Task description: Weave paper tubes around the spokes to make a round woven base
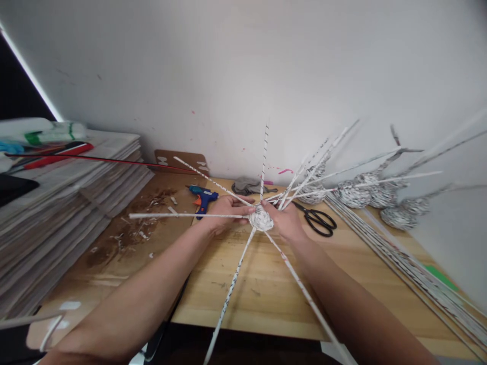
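A small round woven base [262, 219] made of rolled newspaper is held up over the wooden table, with several long paper tubes fanning out from it like spokes. My left hand [228, 210] grips its left edge, thumb on top near the rim. On the right side, my right hand [283, 215] pinches the base and the feet of several tubes with its thumb and fingers. One spoke [232, 286] points down towards me; another [304, 291] slants to the lower right. My fingertips beneath the weave are partly hidden.
A blue hot glue gun [205, 200] lies behind my left hand, black-handled scissors [321, 222] right of my right hand. Finished woven paper pieces [353, 193] stand along the wall. Loose paper tubes [399, 263] lie at right; a tall newspaper stack [95, 187] stands at left.
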`<state>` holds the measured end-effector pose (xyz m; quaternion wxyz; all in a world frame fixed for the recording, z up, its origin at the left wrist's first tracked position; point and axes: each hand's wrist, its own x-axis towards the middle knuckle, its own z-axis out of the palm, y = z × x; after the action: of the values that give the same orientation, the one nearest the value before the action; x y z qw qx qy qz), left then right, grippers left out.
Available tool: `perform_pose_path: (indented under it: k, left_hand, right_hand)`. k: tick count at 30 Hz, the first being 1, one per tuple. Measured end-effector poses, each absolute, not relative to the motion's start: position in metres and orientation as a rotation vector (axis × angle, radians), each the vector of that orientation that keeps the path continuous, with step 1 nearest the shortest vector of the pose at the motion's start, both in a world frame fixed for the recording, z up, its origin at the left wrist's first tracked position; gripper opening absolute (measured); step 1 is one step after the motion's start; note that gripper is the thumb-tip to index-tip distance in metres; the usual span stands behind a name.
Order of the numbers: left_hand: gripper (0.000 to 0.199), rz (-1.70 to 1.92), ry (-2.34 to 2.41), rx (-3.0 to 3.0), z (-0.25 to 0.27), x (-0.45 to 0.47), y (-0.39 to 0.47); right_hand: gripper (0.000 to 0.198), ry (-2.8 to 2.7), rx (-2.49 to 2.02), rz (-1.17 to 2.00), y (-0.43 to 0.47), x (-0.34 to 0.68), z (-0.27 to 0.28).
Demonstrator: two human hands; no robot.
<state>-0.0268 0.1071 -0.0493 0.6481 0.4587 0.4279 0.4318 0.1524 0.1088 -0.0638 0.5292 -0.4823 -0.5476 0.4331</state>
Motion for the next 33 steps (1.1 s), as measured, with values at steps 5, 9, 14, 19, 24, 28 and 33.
perform_pose_path:
  k: [5, 9, 14, 19, 24, 28, 33]
  left_hand:
    - [0.035, 1.181, 1.052, 1.162, -0.060, -0.021, 0.110]
    - [0.027, 1.257, 1.096, 1.179, -0.067, -0.020, 0.112]
    - [0.028, 1.287, 1.047, 1.200, -0.073, -0.021, 0.113]
    - [0.033, 1.206, 0.976, 1.149, -0.073, -0.021, 0.111]
    - [0.029, 1.294, 0.964, 1.117, -0.071, -0.018, 0.110]
    - [0.032, 1.327, 0.919, 1.070, -0.070, -0.016, 0.108]
    - [0.036, 1.212, 0.912, 1.053, -0.064, -0.017, 0.105]
  right_hand:
    - [0.027, -1.434, -1.213, 0.992, 0.108, 0.140, -0.065]
    - [0.027, -1.461, -1.246, 0.971, 0.108, 0.135, -0.066]
    - [0.026, -1.488, -1.210, 0.958, 0.107, 0.135, -0.068]
    - [0.026, -1.460, -1.228, 0.975, 0.104, 0.136, -0.063]
    - [0.027, -1.439, -1.194, 1.030, 0.104, 0.133, -0.067]
    - [0.029, -1.292, -1.135, 1.131, 0.104, 0.131, -0.072]
    - [0.027, -1.312, -1.156, 1.095, 0.104, 0.136, -0.071]
